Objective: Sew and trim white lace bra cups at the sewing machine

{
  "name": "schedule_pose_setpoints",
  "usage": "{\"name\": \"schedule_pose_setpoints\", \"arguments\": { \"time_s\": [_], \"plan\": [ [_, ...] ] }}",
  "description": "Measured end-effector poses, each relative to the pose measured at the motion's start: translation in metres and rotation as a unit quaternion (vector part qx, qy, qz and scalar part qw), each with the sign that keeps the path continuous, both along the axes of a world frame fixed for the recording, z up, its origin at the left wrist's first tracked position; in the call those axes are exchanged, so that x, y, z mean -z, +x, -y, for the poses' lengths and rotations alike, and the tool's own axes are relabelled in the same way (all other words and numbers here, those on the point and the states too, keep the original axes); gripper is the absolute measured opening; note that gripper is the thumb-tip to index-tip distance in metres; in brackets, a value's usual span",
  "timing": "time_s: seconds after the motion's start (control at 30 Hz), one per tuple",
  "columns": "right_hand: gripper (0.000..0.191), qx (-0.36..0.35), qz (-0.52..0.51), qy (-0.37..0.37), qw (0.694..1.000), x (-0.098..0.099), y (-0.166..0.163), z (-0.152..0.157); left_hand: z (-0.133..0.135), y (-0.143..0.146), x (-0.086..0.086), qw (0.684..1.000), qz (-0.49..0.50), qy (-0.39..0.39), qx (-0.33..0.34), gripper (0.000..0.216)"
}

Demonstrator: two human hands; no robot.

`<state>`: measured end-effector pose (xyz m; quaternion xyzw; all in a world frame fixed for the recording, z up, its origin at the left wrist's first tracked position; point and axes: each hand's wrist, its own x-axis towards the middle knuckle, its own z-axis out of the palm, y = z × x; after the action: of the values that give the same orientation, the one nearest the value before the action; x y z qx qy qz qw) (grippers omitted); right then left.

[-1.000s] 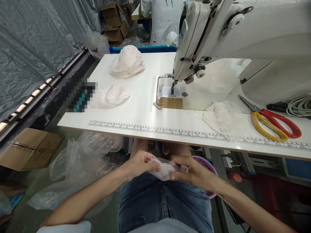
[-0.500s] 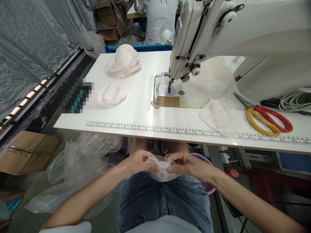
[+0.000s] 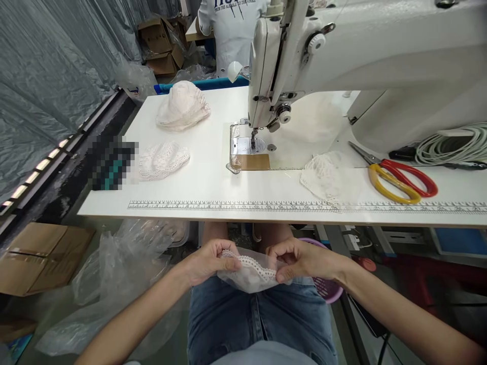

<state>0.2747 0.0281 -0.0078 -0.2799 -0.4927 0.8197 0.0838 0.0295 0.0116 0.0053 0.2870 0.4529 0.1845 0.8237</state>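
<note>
Over my lap, below the table's front edge, I hold a small sheer fabric piece with a white lace trim [image 3: 249, 268]. My left hand [image 3: 207, 261] pinches its left end and my right hand [image 3: 299, 258] pinches its right end, the lace edge stretched between them. On the white sewing table [image 3: 213, 187] lie a lace piece [image 3: 162, 159] at the left, a rounded pile of pale fabric pieces [image 3: 182, 106] behind it and another lace piece [image 3: 323, 175] to the right of the needle. The white sewing machine [image 3: 342, 66] stands above the table.
Scissors with red and yellow handles [image 3: 399, 177] and coiled white cable [image 3: 452, 147] lie at the right. A purple basket [image 3: 327, 286] sits by my right knee. Clear plastic bags [image 3: 122, 268] and a cardboard box [image 3: 41, 256] are on the floor at left. A person in a white shirt [image 3: 228, 30] stands beyond the table.
My hands have drawn a little apart, stretching the lace edge wider. My view has tilted so the table and machine sit lower and more to the left.
</note>
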Motion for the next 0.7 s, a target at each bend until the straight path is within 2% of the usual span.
{"name": "schedule_pose_setpoints", "arguments": {
  "time_s": [0.23, 0.47, 0.7],
  "plan": [
    [0.029, 0.03, -0.003, 0.014, 0.999, -0.009, -0.016, 0.006, -0.002, 0.01, -0.004, 0.998, -0.041, 0.027, 0.032, 0.035],
    [0.031, 0.085, 0.015, 0.021, 0.996, 0.001, -0.033, 0.01, 0.0, 0.006, -0.006, 0.995, -0.084, 0.045, 0.032, 0.034],
    [0.03, 0.075, 0.008, -0.003, 0.997, -0.005, -0.031, 0.008, -0.002, 0.003, -0.006, 0.995, -0.066, 0.046, 0.057, 0.033]
  ]
}}
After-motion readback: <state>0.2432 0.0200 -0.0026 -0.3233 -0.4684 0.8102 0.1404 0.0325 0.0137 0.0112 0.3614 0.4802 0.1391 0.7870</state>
